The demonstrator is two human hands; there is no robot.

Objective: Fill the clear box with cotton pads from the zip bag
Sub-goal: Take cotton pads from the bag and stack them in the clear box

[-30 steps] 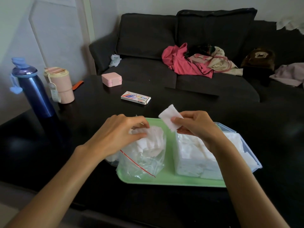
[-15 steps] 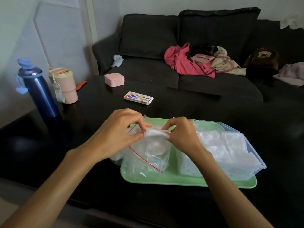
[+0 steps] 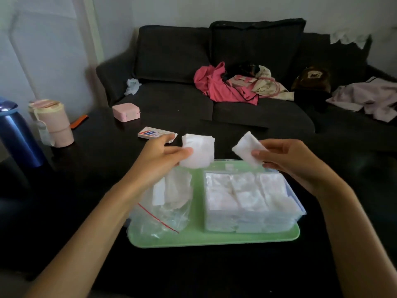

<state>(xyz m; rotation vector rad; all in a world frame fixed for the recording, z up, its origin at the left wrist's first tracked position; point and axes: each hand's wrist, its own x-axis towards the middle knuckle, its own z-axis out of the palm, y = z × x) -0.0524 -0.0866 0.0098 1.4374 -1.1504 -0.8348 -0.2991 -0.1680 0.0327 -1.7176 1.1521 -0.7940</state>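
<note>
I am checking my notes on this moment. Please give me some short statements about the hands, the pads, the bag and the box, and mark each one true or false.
1. Each hand holds cotton pads. True: the left hand pinches a cotton pad stack, the right hand a single cotton pad.
2. The clear box is empty. False: pads already fill it.
3. The zip bag and box sit on a green tray. True.
4. The pink case is on the tray. False: it sits far back on the dark table.

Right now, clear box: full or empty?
Nearly full: the clear box shows white cotton pads stacked up to its rim.
</note>
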